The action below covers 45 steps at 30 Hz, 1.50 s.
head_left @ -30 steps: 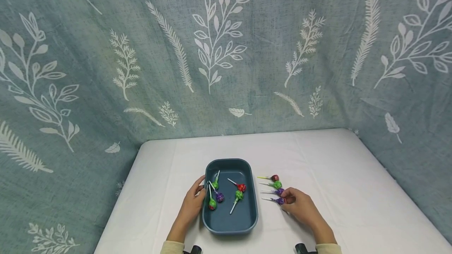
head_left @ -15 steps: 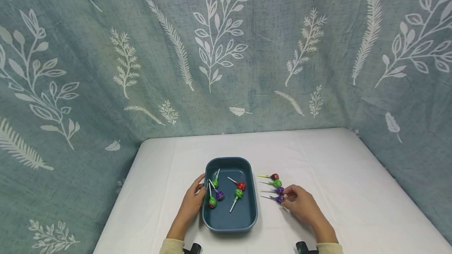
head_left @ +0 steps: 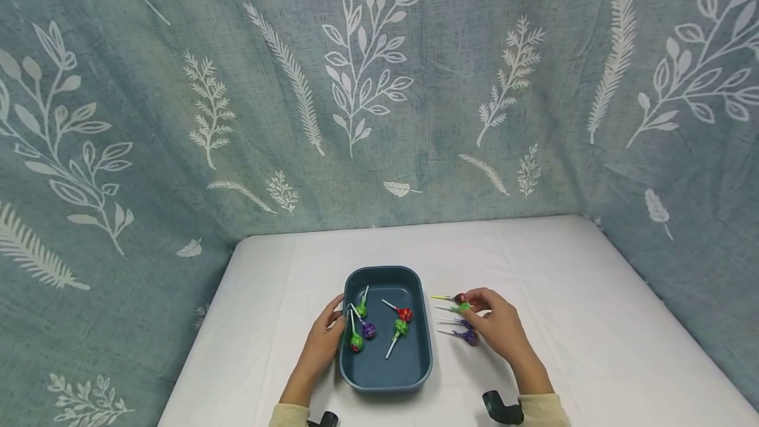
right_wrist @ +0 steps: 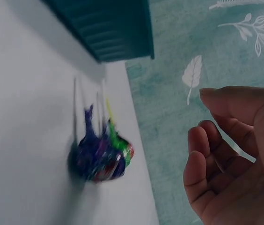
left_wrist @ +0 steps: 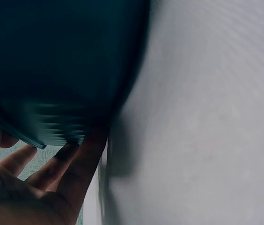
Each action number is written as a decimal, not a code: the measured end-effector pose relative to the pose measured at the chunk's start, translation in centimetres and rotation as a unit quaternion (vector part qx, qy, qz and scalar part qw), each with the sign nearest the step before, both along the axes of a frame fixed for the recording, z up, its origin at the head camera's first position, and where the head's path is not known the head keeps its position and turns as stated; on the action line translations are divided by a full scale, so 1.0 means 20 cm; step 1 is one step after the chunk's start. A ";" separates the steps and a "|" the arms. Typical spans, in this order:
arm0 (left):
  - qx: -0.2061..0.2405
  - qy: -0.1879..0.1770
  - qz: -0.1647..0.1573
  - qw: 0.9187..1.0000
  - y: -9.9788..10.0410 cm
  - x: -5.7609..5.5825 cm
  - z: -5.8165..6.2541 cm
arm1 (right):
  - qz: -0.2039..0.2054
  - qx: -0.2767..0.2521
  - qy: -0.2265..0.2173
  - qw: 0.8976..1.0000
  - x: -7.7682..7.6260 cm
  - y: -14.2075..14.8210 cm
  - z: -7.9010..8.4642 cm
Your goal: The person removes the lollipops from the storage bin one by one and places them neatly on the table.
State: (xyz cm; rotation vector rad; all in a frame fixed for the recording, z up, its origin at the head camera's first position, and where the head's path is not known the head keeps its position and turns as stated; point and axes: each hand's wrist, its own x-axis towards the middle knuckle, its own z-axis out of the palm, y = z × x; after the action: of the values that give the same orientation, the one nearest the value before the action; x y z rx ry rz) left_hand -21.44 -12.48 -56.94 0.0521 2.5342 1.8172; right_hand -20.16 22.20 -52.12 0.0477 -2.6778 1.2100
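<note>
My left hand (head_left: 323, 335) rests against the left side of a blue-grey plastic tub (head_left: 387, 381). In the left wrist view its fingers (left_wrist: 83, 164) lie along the tub's outer wall. My right hand (head_left: 501, 325) is over the far end of a row of lollipops to the right of the tub, with thumb and index finger apart at the heads of a red lollipop (head_left: 459, 297) and a green lollipop (head_left: 464, 307). Nearer to me lie two purple lollipops, the nearest purple lollipop (head_left: 471, 337) fully in sight. In the right wrist view nothing sits between the fingers.
Inside the tub are several wrapped lollipops, among them a red lollipop (head_left: 405, 314) and a purple lollipop (head_left: 369, 331). A white cloth covers the table (head_left: 534, 269). Behind it hangs a leaf-patterned curtain (head_left: 439, 170). Dark wrist devices, such as the right one (head_left: 503, 408), sit near both cuffs.
My right hand has left the two nearer purple lollipops and moved away from me to the red and green ones. The left hand stays at the tub.
</note>
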 end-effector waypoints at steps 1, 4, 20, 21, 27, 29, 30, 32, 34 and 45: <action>0.000 -0.001 0.000 1.000 0.00 0.00 0.00 | 0.002 -0.006 0.003 1.000 -0.01 -0.02 0.01; 0.000 -0.001 0.001 1.000 0.00 0.01 0.00 | 0.011 -0.020 0.013 1.000 -0.03 -0.07 0.04; 0.009 0.011 -0.007 1.000 -0.01 0.02 0.03 | 0.076 -0.061 0.016 0.995 -0.12 -0.35 0.15; 0.011 0.011 -0.007 1.000 -0.01 0.02 0.03 | 0.079 -0.063 0.013 0.995 -0.13 -0.37 0.15; 0.010 0.006 -0.006 1.000 -0.01 0.02 0.03 | 0.106 -0.063 -0.008 0.992 -0.17 -0.45 0.15; 0.008 0.006 -0.006 1.000 -0.01 0.01 0.02 | 0.114 -0.057 -0.017 0.992 -0.19 -0.48 0.15; 0.006 0.006 -0.006 1.000 -0.01 0.01 0.02 | 0.119 -0.054 -0.020 0.991 -0.20 -0.49 0.15; 0.003 0.006 -0.005 1.000 -0.01 0.01 0.02 | 0.130 -0.048 -0.024 0.990 -0.22 -0.52 0.15; 0.002 0.006 -0.006 1.000 -0.01 0.00 0.01 | 0.141 -0.043 -0.027 0.989 -0.24 -0.55 0.15; 0.010 0.001 -0.009 1.000 -0.01 0.00 0.01 | 0.188 0.002 -0.083 0.979 -0.35 -0.72 0.08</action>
State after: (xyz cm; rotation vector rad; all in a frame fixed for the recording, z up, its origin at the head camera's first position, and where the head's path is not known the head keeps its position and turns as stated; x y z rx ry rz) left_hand -21.45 -12.71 -56.69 0.0775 2.5082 1.8359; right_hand -27.11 7.75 -50.50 0.4949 -2.9063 1.3644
